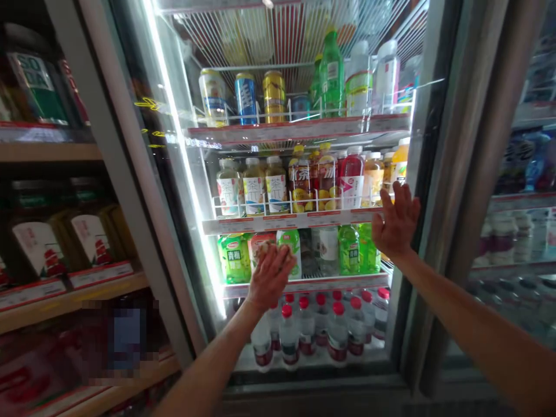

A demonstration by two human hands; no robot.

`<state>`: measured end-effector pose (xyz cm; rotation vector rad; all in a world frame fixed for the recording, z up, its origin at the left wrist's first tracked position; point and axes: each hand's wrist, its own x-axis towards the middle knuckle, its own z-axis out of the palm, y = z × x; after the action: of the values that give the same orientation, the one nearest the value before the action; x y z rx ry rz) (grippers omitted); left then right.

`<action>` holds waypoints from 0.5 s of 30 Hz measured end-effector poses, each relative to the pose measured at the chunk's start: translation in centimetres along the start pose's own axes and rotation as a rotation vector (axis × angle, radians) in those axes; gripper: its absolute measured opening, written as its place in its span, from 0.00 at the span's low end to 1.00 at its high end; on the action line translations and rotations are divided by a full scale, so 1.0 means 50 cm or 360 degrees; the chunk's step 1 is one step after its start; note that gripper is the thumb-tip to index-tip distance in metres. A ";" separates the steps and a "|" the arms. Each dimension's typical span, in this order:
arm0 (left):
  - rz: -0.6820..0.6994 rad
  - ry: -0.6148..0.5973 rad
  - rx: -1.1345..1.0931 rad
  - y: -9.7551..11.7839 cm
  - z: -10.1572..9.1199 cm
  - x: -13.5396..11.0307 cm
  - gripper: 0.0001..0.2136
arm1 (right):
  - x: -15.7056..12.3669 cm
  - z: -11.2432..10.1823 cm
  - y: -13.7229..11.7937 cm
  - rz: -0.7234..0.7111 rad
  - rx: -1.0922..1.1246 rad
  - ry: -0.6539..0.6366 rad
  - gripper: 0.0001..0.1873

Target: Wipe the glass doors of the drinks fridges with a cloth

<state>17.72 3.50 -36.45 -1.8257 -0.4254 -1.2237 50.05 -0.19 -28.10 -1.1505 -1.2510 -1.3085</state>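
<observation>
My left hand (270,282) is raised in front of the lower shelves of a lit drinks fridge, its fingers bent over a crumpled, pale brownish cloth (264,251). The cloth looks pressed to the glass door (158,136), which shows yellow and white reflections. Most of the cloth lies beneath the fingers. Farther right, my right hand (396,227) has its fingers spread and holds nothing. Its palm faces the glass near the right door frame (441,191); whether it touches I cannot tell. Behind my left hand stand green drink bottles (234,259).
Inside are cans (246,98), tea bottles (253,186) and a bottom row of red-capped water bottles (289,336) on wire-fronted shelves (304,220). An open wooden shelf (52,152) with large bottles stands at left. Another glass-fronted fridge (521,200) is at right.
</observation>
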 end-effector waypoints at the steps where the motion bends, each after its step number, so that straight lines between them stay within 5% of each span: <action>1: 0.0131 -0.0083 -0.0038 0.005 0.001 -0.003 0.22 | 0.000 0.000 0.001 0.0003 -0.0008 -0.0008 0.30; 4: 0.0335 -0.0266 -0.0105 -0.047 -0.033 -0.026 0.21 | 0.002 -0.002 0.002 0.0047 -0.0015 -0.0073 0.31; 7: -0.0167 -0.0008 0.0088 -0.115 -0.075 -0.044 0.25 | 0.003 -0.003 -0.001 0.0068 0.0041 -0.0084 0.32; 10: -0.0455 0.0132 0.0196 -0.093 -0.075 -0.050 0.28 | 0.002 -0.003 -0.002 0.0070 0.0083 -0.0056 0.32; 15: 0.0422 -0.0293 -0.0086 -0.009 -0.046 -0.077 0.22 | -0.001 -0.001 0.002 0.0002 0.0105 0.0030 0.30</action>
<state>14.36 2.57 -39.29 -1.9779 -0.2428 -0.8988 50.15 -0.24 -28.14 -1.0898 -1.2703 -1.2653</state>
